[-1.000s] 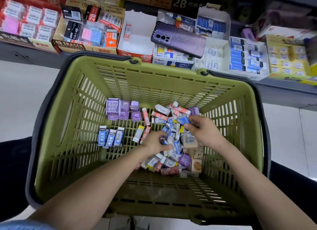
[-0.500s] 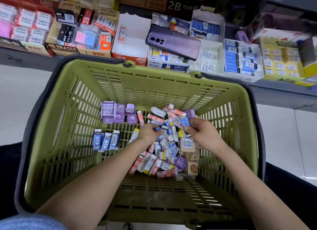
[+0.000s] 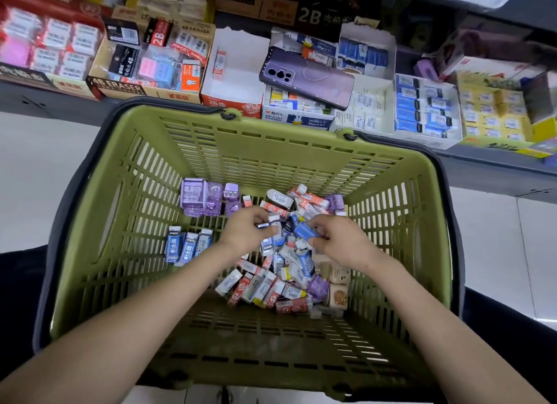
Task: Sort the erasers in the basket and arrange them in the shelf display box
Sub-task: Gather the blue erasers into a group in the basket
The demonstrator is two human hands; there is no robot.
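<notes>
Now | pinches dark eraser (image 3: 264,224) in left hand (image 3: 245,234) | grips blue eraser (image 3: 306,231) in right hand (image 3: 342,243) | close together over pile (image 3: 280,280) inside green basket (image 3: 271,150)

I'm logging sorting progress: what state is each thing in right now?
Left hand: pinches a dark eraser.
Right hand: holds a blue eraser.
Basket: upright, holding a loose eraser pile.
Three blue erasers: side by side, beside the pile.
Purple erasers: grouped together.
White display box: open, holding a single eraser.
Phone: face down across shelf boxes.
</notes>
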